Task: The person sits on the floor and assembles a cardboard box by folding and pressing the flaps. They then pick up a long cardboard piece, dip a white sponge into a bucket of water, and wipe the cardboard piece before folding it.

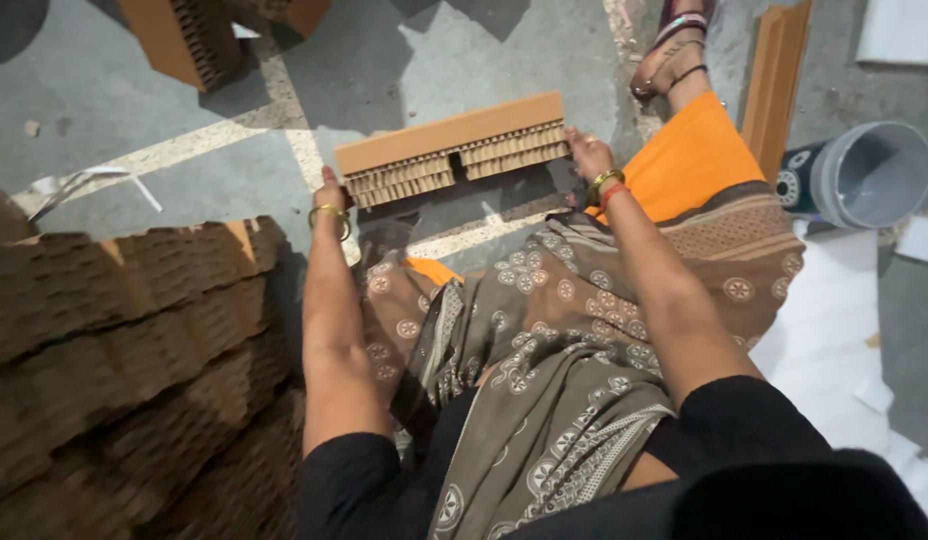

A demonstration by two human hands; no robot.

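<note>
Grey concrete floor [464,60] lies under the work, where I note my left hand [329,192] and right hand [587,155] clamped on opposite ends of a corrugated cardboard block [452,150] held above my lap, judged light, stiff, crushable, best gripped endwise.

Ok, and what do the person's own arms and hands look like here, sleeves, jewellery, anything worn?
Both arms are bare from short black sleeves down. The left hand has thin gold-coloured bangles at the wrist. The right hand has gold-coloured bangles plus a red band at the wrist. No gloves or watch show.
</note>
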